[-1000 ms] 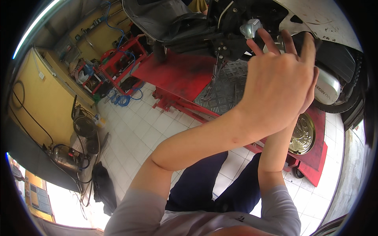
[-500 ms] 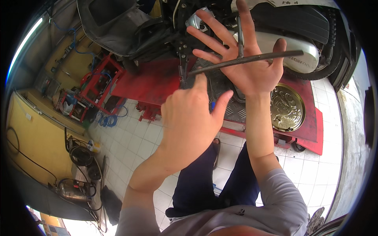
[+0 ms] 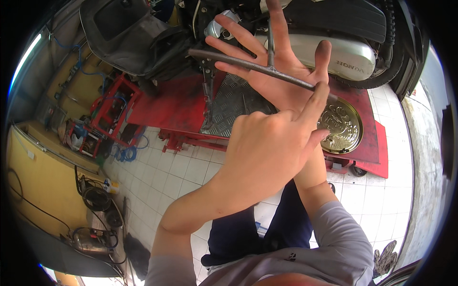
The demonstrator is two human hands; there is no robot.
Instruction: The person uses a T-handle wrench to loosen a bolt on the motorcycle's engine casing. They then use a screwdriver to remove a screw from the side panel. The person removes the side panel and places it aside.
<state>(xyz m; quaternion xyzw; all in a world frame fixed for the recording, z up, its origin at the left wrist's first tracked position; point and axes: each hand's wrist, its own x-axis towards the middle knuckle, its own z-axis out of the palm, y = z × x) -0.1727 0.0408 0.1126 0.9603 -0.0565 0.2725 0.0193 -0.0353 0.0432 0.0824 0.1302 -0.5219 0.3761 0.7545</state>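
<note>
T-handle wrench (image 3: 257, 66) — dark metal, lying across the open, spread-fingered right hand (image 3: 281, 71) below the scooter engine (image 3: 334, 52). Left hand (image 3: 267, 152) — loosely curled, index fingertip touching the bar's right end.

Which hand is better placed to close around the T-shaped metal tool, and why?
Right, probably. The T-shaped tool lies across the open right hand, whose fingers need only curl shut. The left hand only touches one bar end with a fingertip.
</note>
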